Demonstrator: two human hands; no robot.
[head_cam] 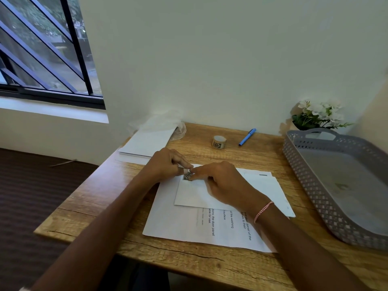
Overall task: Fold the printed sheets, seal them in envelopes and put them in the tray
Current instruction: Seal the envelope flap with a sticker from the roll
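Note:
A white envelope (pixel 193 196) lies on top of a stack of printed sheets (pixel 180 223) in the middle of the wooden desk. A small dark sticker (pixel 187 176) sits at the envelope's far left corner. My left hand (pixel 165 164) and my right hand (pixel 224 183) meet over it, with the fingertips of both pressing on the sticker. My right palm rests on the envelope. The grey perforated tray (pixel 315 192) stands at the right edge of the desk with nothing in it.
A roll of stickers (pixel 218 141) and a blue pen (pixel 247 136) lie at the back of the desk (pixel 84 206). A pile of blank envelopes (pixel 147 143) in clear wrap sits at the back left. White flowers (pixel 319 114) stand behind the tray.

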